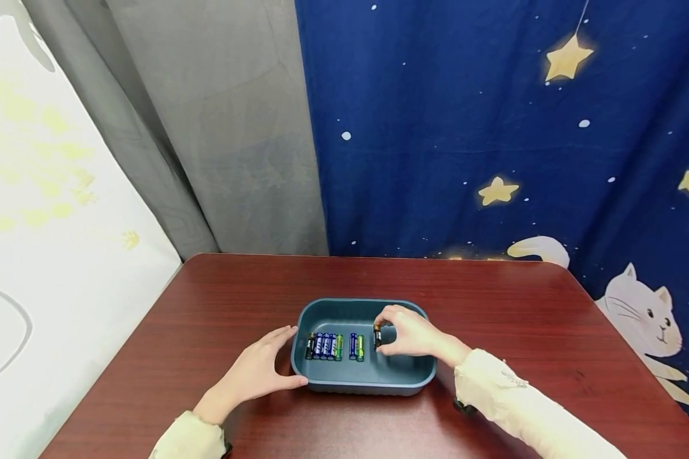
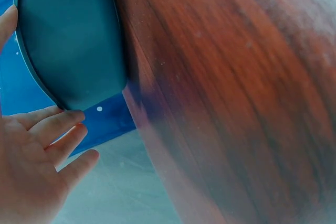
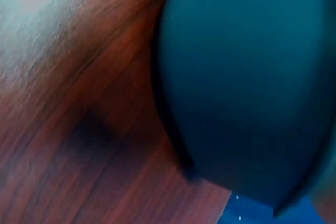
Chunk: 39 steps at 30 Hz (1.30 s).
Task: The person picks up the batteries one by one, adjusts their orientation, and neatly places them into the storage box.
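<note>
A blue-green rectangular bin (image 1: 373, 386) sits on the table, seen whole in the head view. Inside, toward its left end, several batteries (image 1: 325, 346) lie side by side: a black one, blue ones and a green one. A little to their right are a blue battery (image 1: 353, 346) and a green battery (image 1: 360, 348). My right hand (image 1: 407, 331) reaches in over the right rim and pinches a black battery with a copper-coloured end (image 1: 377, 338). Fairly straight, the fingers and thumb of my left hand (image 1: 258, 368) span the bin's left end, fingertips against the rim.
The dark red wooden table (image 1: 252, 280) extends around the bin on all sides. Behind its far edge hang a grey curtain (image 1: 224, 127) and a blue star-patterned curtain (image 1: 425, 127). Both forearms wear cream sleeves (image 1: 511, 395).
</note>
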Each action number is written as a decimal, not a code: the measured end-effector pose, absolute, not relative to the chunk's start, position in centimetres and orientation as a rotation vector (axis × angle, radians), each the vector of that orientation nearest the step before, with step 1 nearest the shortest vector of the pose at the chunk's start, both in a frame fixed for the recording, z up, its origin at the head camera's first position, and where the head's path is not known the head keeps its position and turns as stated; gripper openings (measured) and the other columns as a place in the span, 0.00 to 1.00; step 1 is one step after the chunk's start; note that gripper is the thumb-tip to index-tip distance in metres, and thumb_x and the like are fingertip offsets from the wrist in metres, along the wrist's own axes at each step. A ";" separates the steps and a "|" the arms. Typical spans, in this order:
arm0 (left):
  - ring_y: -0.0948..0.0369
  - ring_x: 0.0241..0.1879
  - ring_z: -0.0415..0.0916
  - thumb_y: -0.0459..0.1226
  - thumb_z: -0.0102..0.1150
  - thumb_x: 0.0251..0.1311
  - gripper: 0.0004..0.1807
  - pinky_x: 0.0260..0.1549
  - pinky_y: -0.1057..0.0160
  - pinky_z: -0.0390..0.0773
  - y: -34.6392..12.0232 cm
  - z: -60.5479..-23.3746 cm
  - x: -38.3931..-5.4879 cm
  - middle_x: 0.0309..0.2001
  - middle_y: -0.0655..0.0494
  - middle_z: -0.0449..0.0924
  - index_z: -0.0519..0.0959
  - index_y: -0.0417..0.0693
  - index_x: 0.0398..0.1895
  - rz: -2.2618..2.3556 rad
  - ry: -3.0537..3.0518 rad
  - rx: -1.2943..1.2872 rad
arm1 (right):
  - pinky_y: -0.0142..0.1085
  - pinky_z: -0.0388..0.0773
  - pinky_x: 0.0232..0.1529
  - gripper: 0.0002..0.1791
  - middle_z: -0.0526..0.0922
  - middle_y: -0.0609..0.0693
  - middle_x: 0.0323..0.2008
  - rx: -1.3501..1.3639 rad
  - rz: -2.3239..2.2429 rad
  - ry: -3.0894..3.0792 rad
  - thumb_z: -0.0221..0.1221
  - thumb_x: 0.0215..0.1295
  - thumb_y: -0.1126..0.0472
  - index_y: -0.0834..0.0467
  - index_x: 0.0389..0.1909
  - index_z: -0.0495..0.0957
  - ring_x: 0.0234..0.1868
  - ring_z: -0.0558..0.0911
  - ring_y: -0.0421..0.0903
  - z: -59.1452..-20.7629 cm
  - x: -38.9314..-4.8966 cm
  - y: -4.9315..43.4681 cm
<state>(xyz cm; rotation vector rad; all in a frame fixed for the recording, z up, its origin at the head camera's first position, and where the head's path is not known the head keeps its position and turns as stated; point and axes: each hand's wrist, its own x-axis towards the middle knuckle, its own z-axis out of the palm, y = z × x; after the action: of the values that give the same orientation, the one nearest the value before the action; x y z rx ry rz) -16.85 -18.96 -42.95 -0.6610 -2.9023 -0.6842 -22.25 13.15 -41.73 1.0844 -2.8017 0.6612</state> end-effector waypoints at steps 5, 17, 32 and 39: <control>0.53 0.59 0.65 0.66 0.62 0.35 0.51 0.50 0.48 0.70 -18.7 -42.9 -16.8 0.60 0.48 0.67 0.66 0.47 0.63 -0.689 -2.893 -0.667 | 0.32 0.73 0.36 0.21 0.76 0.44 0.35 1.127 0.609 -2.874 0.68 0.44 0.50 0.56 0.39 0.78 0.35 0.73 0.40 -42.4 -22.5 12.2; 0.53 0.59 0.65 0.67 0.62 0.35 0.51 0.50 0.48 0.70 -18.5 -42.8 -16.8 0.60 0.48 0.67 0.66 0.47 0.62 -0.691 -2.884 -0.679 | 0.33 0.73 0.37 0.21 0.76 0.44 0.34 1.144 0.493 -2.897 0.68 0.43 0.49 0.56 0.37 0.78 0.35 0.72 0.39 -43.2 -22.4 10.6; 0.53 0.59 0.65 0.65 0.63 0.35 0.51 0.51 0.48 0.70 -18.3 -42.9 -16.6 0.60 0.48 0.67 0.66 0.47 0.63 -0.684 -2.894 -0.673 | 0.34 0.73 0.39 0.24 0.77 0.45 0.34 1.110 0.497 -2.895 0.68 0.41 0.47 0.56 0.38 0.79 0.37 0.73 0.40 -43.4 -22.2 10.0; 0.52 0.60 0.65 0.65 0.63 0.36 0.51 0.50 0.48 0.70 -18.4 -42.8 -16.5 0.61 0.48 0.66 0.65 0.47 0.63 -0.683 -2.897 -0.671 | 0.36 0.74 0.40 0.25 0.77 0.46 0.36 1.090 0.546 -2.917 0.68 0.43 0.47 0.57 0.41 0.78 0.40 0.75 0.42 -43.0 -22.1 10.3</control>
<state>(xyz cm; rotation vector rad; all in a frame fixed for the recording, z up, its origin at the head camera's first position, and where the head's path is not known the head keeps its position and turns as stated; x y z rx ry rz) -16.51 -18.44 -42.81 -0.6707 -2.8975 -0.6828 -22.09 10.33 -43.00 1.0902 -2.9167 0.5461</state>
